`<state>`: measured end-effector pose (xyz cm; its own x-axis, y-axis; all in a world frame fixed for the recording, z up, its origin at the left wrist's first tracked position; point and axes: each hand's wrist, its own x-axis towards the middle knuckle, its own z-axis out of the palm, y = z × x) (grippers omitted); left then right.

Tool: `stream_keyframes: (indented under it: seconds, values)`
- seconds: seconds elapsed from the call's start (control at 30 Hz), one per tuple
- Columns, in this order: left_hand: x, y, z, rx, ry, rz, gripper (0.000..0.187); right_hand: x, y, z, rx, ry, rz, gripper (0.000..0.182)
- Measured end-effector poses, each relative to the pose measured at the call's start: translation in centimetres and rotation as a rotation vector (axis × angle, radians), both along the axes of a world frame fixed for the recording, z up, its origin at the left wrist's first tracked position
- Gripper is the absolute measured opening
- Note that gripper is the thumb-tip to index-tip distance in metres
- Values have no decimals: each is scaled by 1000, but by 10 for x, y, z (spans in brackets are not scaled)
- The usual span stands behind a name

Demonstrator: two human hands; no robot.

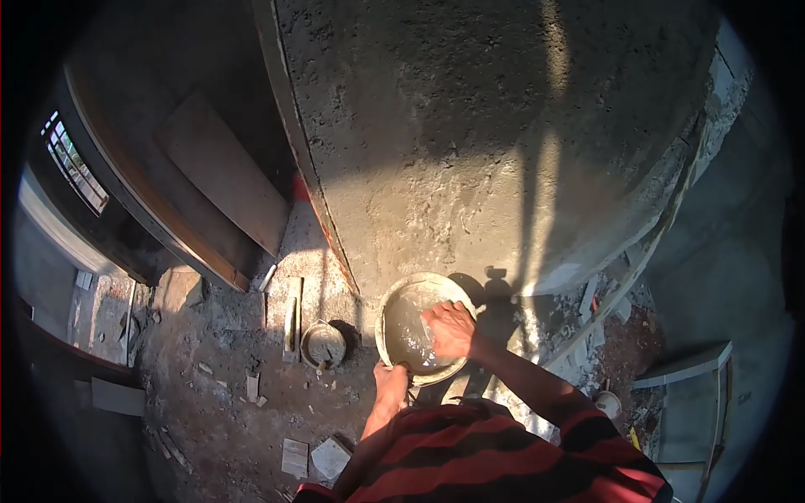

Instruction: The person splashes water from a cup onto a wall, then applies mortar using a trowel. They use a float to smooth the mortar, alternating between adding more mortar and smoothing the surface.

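Note:
A round basin (381, 335) with wet grey mix inside is at the middle, close to the foot of the plastered wall. My left hand (392, 387) grips the near left rim of the basin, its fingers wrapped over the edge. Over the right part of the basin is my right hand (450, 328), back of the hand up, fingers bent down toward the wet mix. Whether it holds anything is hidden. A smaller bucket (324, 344) stands on the floor to the left of the basin.
The rough plastered wall (419, 168) rises ahead. Wooden strips (293, 314) lie left of the bucket, and tile pieces (295, 458) lie on the floor (218, 411). A large board (222, 172) leans at the left. A frame (683, 369) stands at the right.

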<state>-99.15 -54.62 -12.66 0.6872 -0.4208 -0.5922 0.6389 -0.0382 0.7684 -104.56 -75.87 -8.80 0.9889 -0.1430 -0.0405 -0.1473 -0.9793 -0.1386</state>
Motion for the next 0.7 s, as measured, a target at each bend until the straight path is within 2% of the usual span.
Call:
stream_keyframes:
  seconds: [0.07,0.1,0.2,0.23,0.27,0.43,0.5,0.57,0.6,0.67,0.7]
  values:
    - [0,0,-2,6,-16,-19,44,4,9,-21,34,5,-22,66]
    - [-4,-3,7,-7,-32,36,42,12,3,-20,222,107,-66,55]
    - [-3,2,-10,-15,61,19,44,35,-22,-12,1260,172,-326,42]
    - [-4,2,-13,-39,53,52,44,50,-40,-23,1519,112,-438,32]
    - [-5,1,-12,-62,49,81,45,72,-43,22,1695,48,-442,31]
    - [-10,5,-2,-96,17,115,44,169,-85,262,1639,-490,-137,46]
    - [-9,8,3,-24,42,88,43,182,-107,303,1510,-632,-54,46]
    - [-12,11,-1,-54,36,98,42,174,-112,288,1509,-606,-142,43]
    - [-13,13,-3,-51,31,107,42,166,-110,263,1519,-553,-185,42]
    - [-12,13,-8,-59,24,128,43,138,-93,181,1432,-402,-237,27]
    - [-12,13,-3,-83,35,146,45,113,-75,151,1177,-197,-243,29]
